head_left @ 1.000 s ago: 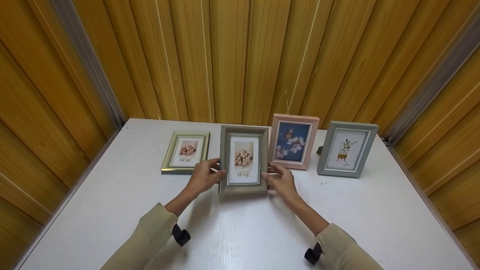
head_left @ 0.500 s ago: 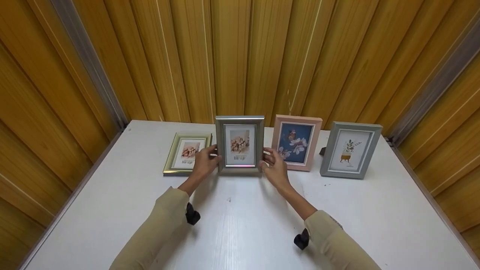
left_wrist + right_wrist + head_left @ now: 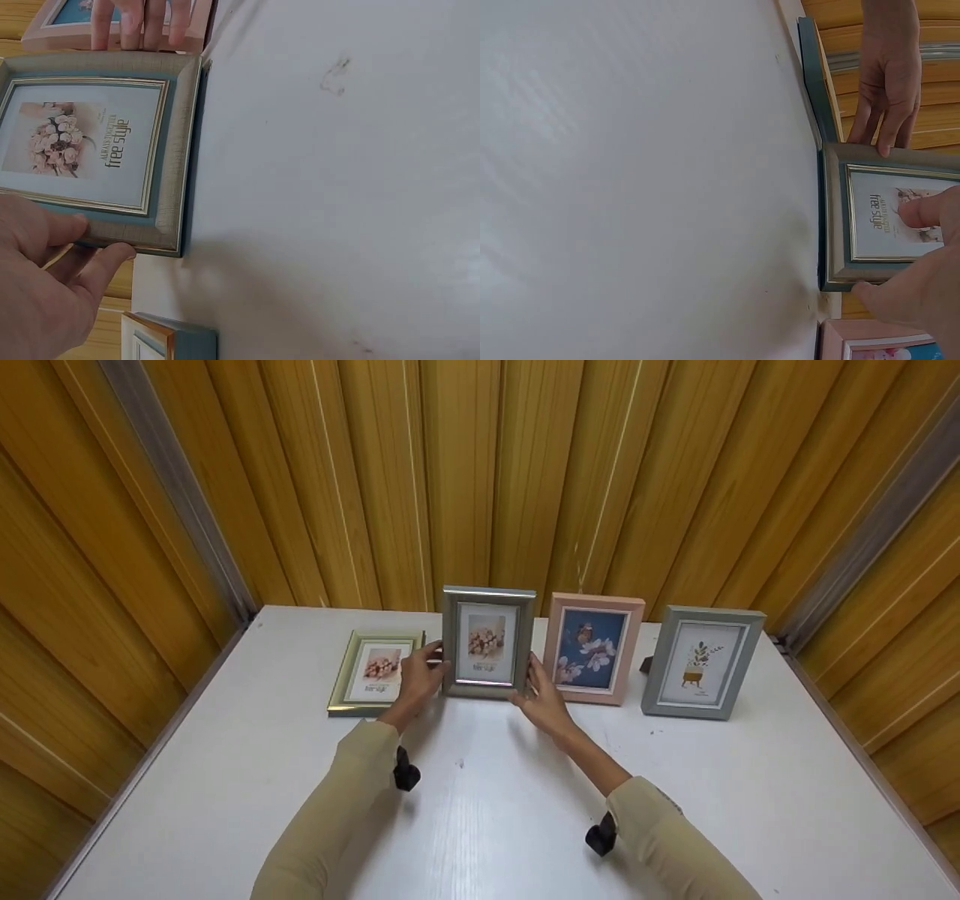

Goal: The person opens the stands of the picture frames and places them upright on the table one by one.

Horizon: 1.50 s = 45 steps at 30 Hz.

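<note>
A grey-brown picture frame [image 3: 487,645] with a rose-bouquet print stands near the back of the table, leaning slightly back. My left hand [image 3: 421,682] holds its left edge, thumb and fingers at the lower part of that side in the left wrist view. On the opposite edge is my right hand [image 3: 546,703], with its thumb low at the front corner and its fingers along the side. The right wrist view shows the right thumb [image 3: 870,292] right at the edge, while another finger overlaps the print. The back of the frame is hidden.
Left of it, a gold-green frame [image 3: 341,679] with a similar print leans far back. A pink frame [image 3: 634,652] with blossoms and a grey-green frame [image 3: 739,660] with a potted plant stand to the right. Wood-look panels [image 3: 457,472] rise behind the white table [image 3: 465,825].
Both hands have carried the grey-brown frame back and set it more upright between the gold-green and pink frames. Over the last half second it has shifted slightly right, toward the pink frame.
</note>
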Each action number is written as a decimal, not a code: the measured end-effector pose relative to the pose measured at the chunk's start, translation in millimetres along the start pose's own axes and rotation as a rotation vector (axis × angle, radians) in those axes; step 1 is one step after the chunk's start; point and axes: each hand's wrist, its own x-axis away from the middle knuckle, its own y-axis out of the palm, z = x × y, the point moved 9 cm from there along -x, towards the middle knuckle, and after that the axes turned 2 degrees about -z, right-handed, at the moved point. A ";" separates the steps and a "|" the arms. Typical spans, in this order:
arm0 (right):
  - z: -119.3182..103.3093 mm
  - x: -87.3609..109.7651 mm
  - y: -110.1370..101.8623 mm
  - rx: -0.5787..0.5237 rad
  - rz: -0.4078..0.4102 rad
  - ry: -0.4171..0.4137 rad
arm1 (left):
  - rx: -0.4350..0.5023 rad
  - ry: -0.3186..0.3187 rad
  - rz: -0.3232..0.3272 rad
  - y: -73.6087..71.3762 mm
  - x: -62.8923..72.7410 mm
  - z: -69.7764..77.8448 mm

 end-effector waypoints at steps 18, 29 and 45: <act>-17.6 30.4 12.4 0.010 -0.018 0.202 | -0.120 -0.021 0.001 -14.3 9.9 -1.7; -24.7 29.3 109.6 -0.148 -0.391 0.160 | -0.409 -0.086 0.198 -113.2 30.0 -48.5; -33.1 -2.6 174.1 -0.361 -0.353 0.266 | -0.250 -0.453 0.084 -141.7 39.4 -86.7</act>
